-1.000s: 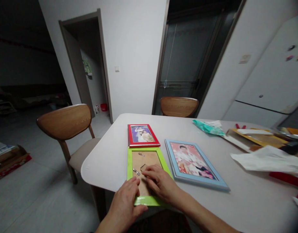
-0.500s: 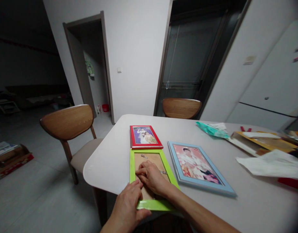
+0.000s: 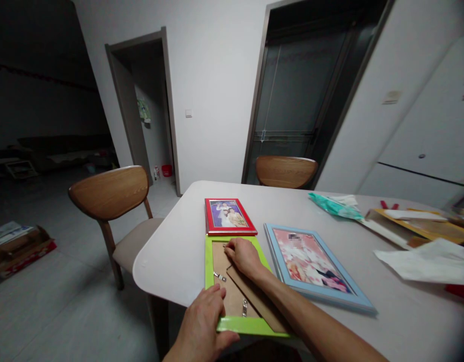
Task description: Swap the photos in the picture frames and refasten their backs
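A light green picture frame (image 3: 209, 259) lies face down at the table's near edge, its brown backing board (image 3: 232, 294) upward. My left hand (image 3: 206, 322) grips its lower left corner, fingers on the side bar and thumb on the bottom bar. With fingers pinched together, my right hand (image 3: 244, 255) is at a small metal piece near the top of the board, mostly hidden by the fingertips. One metal clip (image 3: 220, 276) sits at the left side and another clip (image 3: 244, 307) near the bottom. A brown support leg (image 3: 254, 294) slants under my right forearm.
A red picture frame (image 3: 232, 232) lies face up against the green one's far edge. To the right is a light blue picture frame (image 3: 326, 296). Green plastic wrapping (image 3: 333, 207), white paper (image 3: 428, 261) and a yellow envelope (image 3: 436, 223) lie farther right. Wooden chairs (image 3: 111, 193) flank the table (image 3: 171, 241).
My right hand has moved from the left middle of the backing up to its top. The left clip and the support leg now show. My left hand stays at the corner.
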Demonstrator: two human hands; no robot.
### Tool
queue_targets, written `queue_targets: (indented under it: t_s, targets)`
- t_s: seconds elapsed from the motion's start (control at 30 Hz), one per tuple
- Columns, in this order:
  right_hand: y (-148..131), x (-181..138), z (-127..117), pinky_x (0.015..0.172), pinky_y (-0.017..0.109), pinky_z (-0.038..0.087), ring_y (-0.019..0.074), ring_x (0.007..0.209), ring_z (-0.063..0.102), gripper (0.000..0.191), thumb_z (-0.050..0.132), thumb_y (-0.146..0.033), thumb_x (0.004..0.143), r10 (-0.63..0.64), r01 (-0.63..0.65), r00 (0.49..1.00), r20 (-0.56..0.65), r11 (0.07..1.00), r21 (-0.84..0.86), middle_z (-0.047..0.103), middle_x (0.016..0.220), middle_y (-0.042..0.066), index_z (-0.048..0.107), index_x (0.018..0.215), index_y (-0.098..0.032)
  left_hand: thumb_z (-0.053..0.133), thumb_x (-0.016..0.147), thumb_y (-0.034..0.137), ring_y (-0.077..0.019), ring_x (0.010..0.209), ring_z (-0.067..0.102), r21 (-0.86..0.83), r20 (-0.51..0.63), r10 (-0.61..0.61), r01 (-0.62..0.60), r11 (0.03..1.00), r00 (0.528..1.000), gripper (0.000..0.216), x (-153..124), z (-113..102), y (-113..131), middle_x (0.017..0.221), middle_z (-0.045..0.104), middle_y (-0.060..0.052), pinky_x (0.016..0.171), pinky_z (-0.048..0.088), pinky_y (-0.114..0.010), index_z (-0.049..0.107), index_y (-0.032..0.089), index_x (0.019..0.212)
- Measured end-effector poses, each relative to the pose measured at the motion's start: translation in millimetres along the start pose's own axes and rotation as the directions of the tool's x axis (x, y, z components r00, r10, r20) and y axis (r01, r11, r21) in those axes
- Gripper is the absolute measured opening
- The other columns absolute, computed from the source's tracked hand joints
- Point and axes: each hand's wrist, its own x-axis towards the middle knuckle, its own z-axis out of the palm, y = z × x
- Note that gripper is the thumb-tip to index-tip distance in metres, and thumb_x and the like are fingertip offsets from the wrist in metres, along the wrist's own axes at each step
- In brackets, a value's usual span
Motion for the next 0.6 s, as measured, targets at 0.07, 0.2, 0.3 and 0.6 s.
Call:
queue_targets:
  t_s: [0.07,0.2,0.3,0.6]
  targets:
    - [6.9,10.8,6.1,0.05,0.022,0.027,0.0123,0.057,0.05,0.019,0.046,-0.026,0.075,0.064,-0.064,0.998,-0.018,0.998,-0.024,0.062,0.066,0.004,0.062,0.069,-0.016,0.07,0.054,0.021,-0.026,0.114,0.041,0.012,0.004,0.003,-0.003,1.0,1.0,0.054,-0.1,1.2,-0.1,0.12,0.05,-0.013,0.096,0.034,-0.042,0.051,0.015,0.105]
    - [13.1,23.1,15.1,0.048,0.023,0.024,0.0123,0.055,0.05,0.022,0.047,-0.03,0.075,0.137,-0.139,0.99,-0.046,0.989,-0.051,0.062,0.065,0.006,0.06,0.067,-0.014,0.068,0.055,0.022,-0.0273,0.114,0.04,0.05,0.022,-0.016,0.015,0.999,1.0,0.063,0.4,0.4,4.0,0.122,0.047,-0.016,0.096,0.033,-0.044,0.046,0.013,0.113]
    - [14.1,22.6,14.5,0.051,0.022,0.028,0.0129,0.06,0.052,0.017,0.048,-0.027,0.075,0.133,-0.137,0.988,-0.077,0.989,-0.049,0.063,0.069,0.005,0.06,0.072,-0.015,0.068,0.056,0.022,-0.0272,0.115,0.039,0.076,0.061,-0.042,0.037,0.996,0.997,0.063,1.2,-1.7,8.5,0.123,0.045,-0.018,0.097,0.032,-0.042,0.046,0.01,0.114]
    - [12.3,11.1,3.3,0.062,0.022,0.034,0.0146,0.071,0.057,0.018,0.047,-0.024,0.074,0.065,-0.069,0.994,-0.091,0.997,-0.039,0.065,0.075,0.005,0.063,0.075,-0.017,0.07,0.054,0.021,-0.0265,0.115,0.039,0.054,0.044,-0.038,0.036,0.998,0.998,0.058,1.2,-0.9,8.0,0.123,0.046,-0.015,0.097,0.033,-0.041,0.05,0.013,0.108]
